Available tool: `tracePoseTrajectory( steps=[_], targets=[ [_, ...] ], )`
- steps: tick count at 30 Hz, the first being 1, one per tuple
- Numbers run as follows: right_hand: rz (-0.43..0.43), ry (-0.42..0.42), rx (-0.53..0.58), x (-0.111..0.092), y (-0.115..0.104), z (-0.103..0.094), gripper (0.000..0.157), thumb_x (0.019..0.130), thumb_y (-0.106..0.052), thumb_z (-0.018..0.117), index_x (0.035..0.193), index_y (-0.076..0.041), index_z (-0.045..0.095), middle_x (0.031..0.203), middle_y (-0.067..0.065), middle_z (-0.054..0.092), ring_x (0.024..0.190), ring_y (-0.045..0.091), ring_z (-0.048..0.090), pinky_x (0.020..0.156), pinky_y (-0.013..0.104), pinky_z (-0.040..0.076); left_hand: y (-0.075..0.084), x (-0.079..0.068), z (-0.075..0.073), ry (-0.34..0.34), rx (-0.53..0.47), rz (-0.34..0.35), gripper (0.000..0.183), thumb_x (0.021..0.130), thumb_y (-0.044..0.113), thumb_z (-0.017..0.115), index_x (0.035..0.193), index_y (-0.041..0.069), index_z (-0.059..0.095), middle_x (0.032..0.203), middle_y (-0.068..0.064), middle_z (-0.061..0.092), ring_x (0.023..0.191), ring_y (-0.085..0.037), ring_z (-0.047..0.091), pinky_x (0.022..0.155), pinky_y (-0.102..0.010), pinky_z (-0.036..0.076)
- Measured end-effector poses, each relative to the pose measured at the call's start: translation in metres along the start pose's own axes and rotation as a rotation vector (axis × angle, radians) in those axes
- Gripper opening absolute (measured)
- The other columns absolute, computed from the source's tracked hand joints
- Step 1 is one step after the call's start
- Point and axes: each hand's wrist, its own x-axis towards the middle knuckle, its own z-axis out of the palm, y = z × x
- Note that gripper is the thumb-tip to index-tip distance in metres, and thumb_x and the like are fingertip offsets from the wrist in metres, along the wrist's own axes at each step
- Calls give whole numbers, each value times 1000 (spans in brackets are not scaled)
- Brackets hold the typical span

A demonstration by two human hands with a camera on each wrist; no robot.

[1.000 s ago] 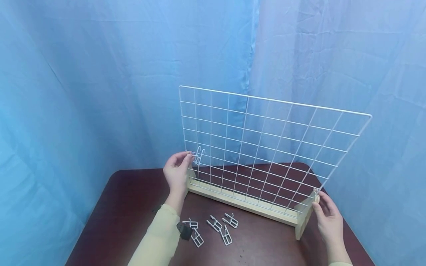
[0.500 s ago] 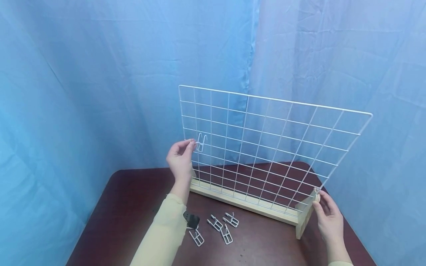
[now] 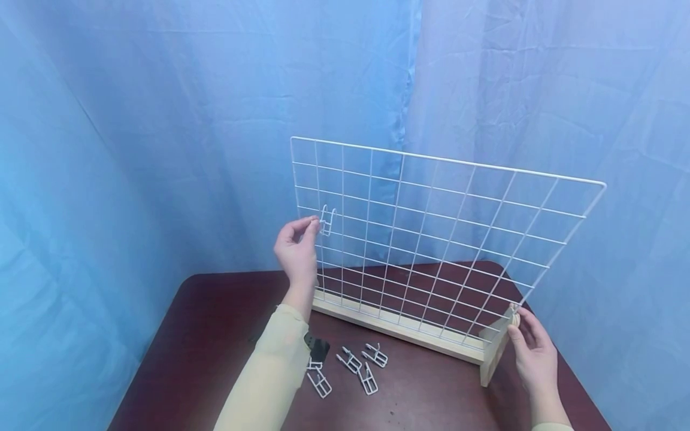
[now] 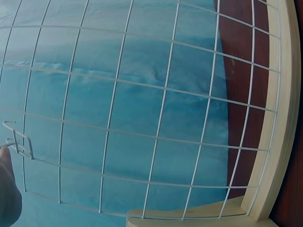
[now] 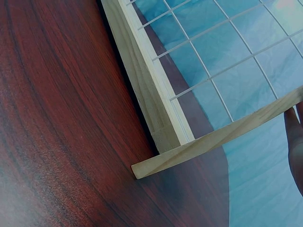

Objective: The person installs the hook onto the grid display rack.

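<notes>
A white wire grid panel (image 3: 447,159) stands upright in a pale wooden base (image 3: 399,325) on the table. Between thumb and fingers, my left hand (image 3: 299,254) pinches a white wire hook (image 3: 326,224) at the grid's left side. In the left wrist view the hook (image 4: 31,147) lies against the wires near the grid's edge; whether it is seated on a wire I cannot tell. My right hand (image 3: 539,368) grips the upper part of the base's right wooden end piece (image 3: 492,359), beside the grid's lower right corner. Only its fingers (image 5: 294,146) show in the right wrist view.
Several more white wire hooks (image 3: 368,379) lie on the dark red-brown table (image 3: 215,335) in front of the base, one pair partly behind the left wrist's black camera (image 3: 319,349). Blue curtains (image 3: 215,149) hang behind and at both sides.
My left hand has raised the hook along the grid's left side, by about two rows, and slightly to the right. My right hand has stayed on the wooden end piece.
</notes>
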Motion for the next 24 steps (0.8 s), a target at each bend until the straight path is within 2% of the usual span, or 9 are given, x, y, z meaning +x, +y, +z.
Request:
tracePoseTrajectory(
  steps=[8, 12, 16, 21, 24],
  targets=[
    [-16, 4, 7, 1, 1, 0, 42, 94, 10, 58, 135, 5, 54, 128, -14, 63, 113, -5, 56, 90, 7, 45, -1, 1, 6, 12, 46, 35, 11, 80, -4, 78, 89, -7, 73, 88, -13, 74, 85, -16, 69, 81, -29, 58],
    [-17, -1, 26, 1, 0, 1, 42, 94, 11, 57, 135, 5, 54, 128, -12, 63, 112, -5, 56, 90, 7, 45, -3, 0, 6, 6, 59, 16, 10, 80, -4, 78, 89, -6, 73, 89, -12, 74, 87, -17, 69, 82, -30, 58],
    [-15, 8, -5, 0, -3, 1, 41, 93, 12, 58, 134, 6, 54, 129, -12, 63, 112, -5, 56, 89, 7, 45, -6, -4, 5, 2, 50, -19, 11, 79, -6, 78, 88, -8, 72, 91, -14, 74, 89, -17, 69, 82, -27, 58],
    [-10, 16, -26, 0, -2, 2, 41, 93, 13, 57, 133, 7, 55, 126, -15, 63, 111, -5, 57, 89, 7, 46, -8, -5, 2, 4, 37, -17, 12, 79, -9, 76, 89, -12, 71, 93, -21, 73, 92, -26, 70, 80, -26, 58],
    [-5, 18, -7, 0, -2, 2, 41, 92, 14, 58, 133, 6, 55, 124, -17, 63, 111, -5, 57, 89, 7, 46, -9, -5, 1, -1, 49, -21, 12, 79, -9, 77, 90, -11, 71, 93, -20, 73, 92, -25, 69, 79, -25, 58]
  ],
)
